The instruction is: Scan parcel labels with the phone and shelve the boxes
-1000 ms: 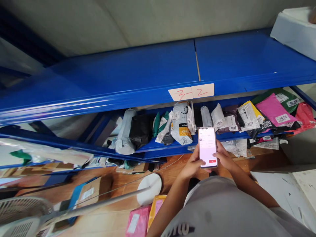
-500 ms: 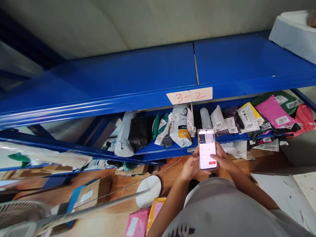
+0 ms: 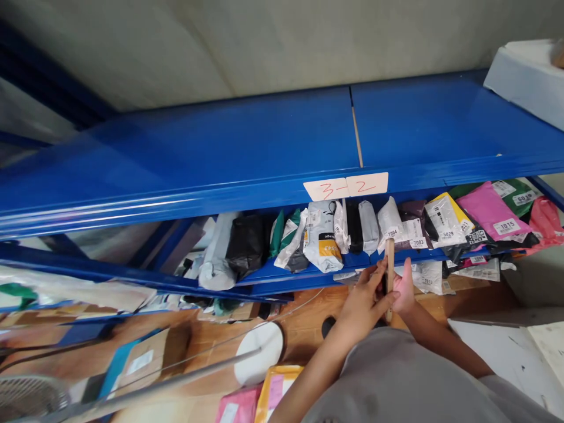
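A phone (image 3: 390,276) is turned on its edge, so its narrow tan side faces me and the screen is out of sight. My left hand (image 3: 363,302) grips it from the left, fingers at its upper part and thumb across its lower part. My right hand (image 3: 404,292) lies just right of the phone, palm partly showing and thumb stretched up and away; some of its fingers are hidden. Behind the phone's top, a white parcel (image 3: 390,220) labelled 7004 stands on the shelf, with a dark parcel (image 3: 410,217) labelled 7003 beside it.
A blue shelf board (image 3: 238,147) with a 3-2 sign (image 3: 346,187) spans above the parcel row. A white box (image 3: 524,76) sits top right. Lower left are a fan (image 3: 30,396), a pole with a round white base (image 3: 259,352) and a carton (image 3: 154,358).
The phone has turned from screen-up to edge-on. My right hand has moved from tapping the screen to palm-up beside the phone. The view has shifted slightly.
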`<state>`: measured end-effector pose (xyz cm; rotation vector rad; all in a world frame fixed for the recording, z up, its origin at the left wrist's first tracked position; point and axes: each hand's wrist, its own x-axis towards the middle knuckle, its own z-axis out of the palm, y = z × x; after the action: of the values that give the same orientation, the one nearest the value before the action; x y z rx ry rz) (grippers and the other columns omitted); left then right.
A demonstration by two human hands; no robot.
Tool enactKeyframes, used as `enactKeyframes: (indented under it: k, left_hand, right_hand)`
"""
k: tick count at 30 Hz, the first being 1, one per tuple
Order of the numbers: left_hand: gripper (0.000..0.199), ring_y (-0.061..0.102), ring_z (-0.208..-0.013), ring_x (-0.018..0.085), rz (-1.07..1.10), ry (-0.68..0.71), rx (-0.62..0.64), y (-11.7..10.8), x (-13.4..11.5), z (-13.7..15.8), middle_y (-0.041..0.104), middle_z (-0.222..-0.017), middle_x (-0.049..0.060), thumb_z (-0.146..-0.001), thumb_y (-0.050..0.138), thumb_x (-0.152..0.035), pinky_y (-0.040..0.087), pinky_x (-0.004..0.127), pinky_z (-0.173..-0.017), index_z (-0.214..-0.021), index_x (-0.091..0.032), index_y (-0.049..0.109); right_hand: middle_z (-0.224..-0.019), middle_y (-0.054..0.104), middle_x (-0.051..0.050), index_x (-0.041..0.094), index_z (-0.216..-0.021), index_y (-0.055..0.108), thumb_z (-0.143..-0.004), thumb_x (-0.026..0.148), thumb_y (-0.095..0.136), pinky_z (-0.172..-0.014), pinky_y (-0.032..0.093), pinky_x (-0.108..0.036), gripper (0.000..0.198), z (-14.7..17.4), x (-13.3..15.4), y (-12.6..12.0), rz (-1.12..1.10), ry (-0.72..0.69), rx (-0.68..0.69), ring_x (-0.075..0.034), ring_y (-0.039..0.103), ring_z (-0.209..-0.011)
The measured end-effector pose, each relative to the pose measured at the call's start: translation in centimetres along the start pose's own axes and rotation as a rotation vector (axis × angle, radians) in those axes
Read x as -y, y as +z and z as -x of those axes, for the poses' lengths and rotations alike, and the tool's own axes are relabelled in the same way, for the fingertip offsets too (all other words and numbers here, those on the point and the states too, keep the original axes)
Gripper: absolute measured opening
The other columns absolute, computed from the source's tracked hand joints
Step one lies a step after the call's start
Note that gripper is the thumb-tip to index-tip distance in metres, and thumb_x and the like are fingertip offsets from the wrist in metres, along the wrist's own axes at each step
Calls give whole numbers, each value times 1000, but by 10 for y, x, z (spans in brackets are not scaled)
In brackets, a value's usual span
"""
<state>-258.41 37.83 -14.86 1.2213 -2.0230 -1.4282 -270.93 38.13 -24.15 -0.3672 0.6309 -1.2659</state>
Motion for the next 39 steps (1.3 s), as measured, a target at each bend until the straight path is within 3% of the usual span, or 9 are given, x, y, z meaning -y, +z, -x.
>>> enactKeyframes:
  k: [6, 10, 13, 16, 22, 25, 30, 36, 39]
  left_hand:
    - [52, 62, -118, 32, 96, 15, -68, -13, 27, -15, 65, -128, 15, -90, 62, -53, 51, 44, -100, -131, -21, 69]
    - [45, 66, -109, 33, 115, -132, -231, -35, 61, -25, 70, -123, 14, -83, 71, -47, 54, 43, -88, -118, -20, 72]
    - [42, 67, -109, 32, 193, -154, -262, -40, 78, -32, 70, -124, 12, -80, 75, -48, 54, 42, -90, -113, -22, 72]
    - [49, 65, -114, 33, 271, -127, -163, -19, 81, -44, 70, -125, 14, -80, 74, -54, 51, 46, -100, -117, -21, 71]
    - [92, 39, -148, 32, 509, -106, 198, 54, 65, -72, 41, -160, 15, -82, 63, -72, 25, 49, -125, -156, -21, 40]
    - [84, 26, -154, 32, 618, -124, 94, 67, 60, -79, 37, -163, 10, -82, 64, -72, 19, 46, -128, -148, -21, 52]
    - [92, 31, -151, 39, 918, -262, 51, 64, 58, -79, 46, -158, 10, -68, 78, -72, 32, 50, -122, -143, -22, 56]
    - [87, 28, -152, 37, 1030, -275, -8, 59, 54, -73, 52, -153, 10, -63, 78, -78, 29, 44, -125, -129, -21, 66]
    - [84, 32, -151, 37, 1065, -297, -35, 58, 54, -70, 55, -149, 10, -64, 79, -76, 32, 46, -124, -127, -21, 67]
  right_hand:
    - [-40, 47, 8, 28, -78, 57, -65, 100, 45, -31, 26, -26, 74, 1, 11, -29, -34, -23, -16, -14, 35, -25]
    - [-31, 29, 15, 30, -67, 47, -64, 89, 61, -34, 29, -27, 61, 5, 23, -76, -34, -88, -129, -11, 20, -20]
    - [-33, 32, 14, 30, -70, 51, -72, 76, 68, -42, 40, -30, 49, 12, 36, -109, -31, -168, -273, -12, 28, -24]
    - [-46, 56, 8, 30, -82, 60, -74, 64, 77, -51, 50, -35, 39, 17, 43, -123, -8, -212, -426, -20, 55, -40]
    - [-78, 79, -4, 26, -95, 68, -72, 65, 76, -71, 60, -48, 46, 9, 26, -92, 15, -189, -510, -35, 76, -83]
    - [-88, 81, -7, 24, -95, 69, -75, 66, 69, -77, 60, -50, 46, 7, 22, -72, -4, -184, -477, -37, 76, -93]
    - [-92, 81, -4, 26, -101, 66, -67, 49, 77, -81, 59, -48, 43, 8, 25, -60, -12, -236, -504, -35, 75, -92]
    - [-97, 81, 2, 27, -101, 69, -43, 14, 87, -79, 57, -35, 62, 18, 27, -47, 63, -274, -489, -28, 72, -92]
    - [-94, 81, 2, 26, -96, 71, -48, 20, 84, -79, 57, -35, 51, 18, 27, -42, 60, -261, -494, -28, 72, -91]
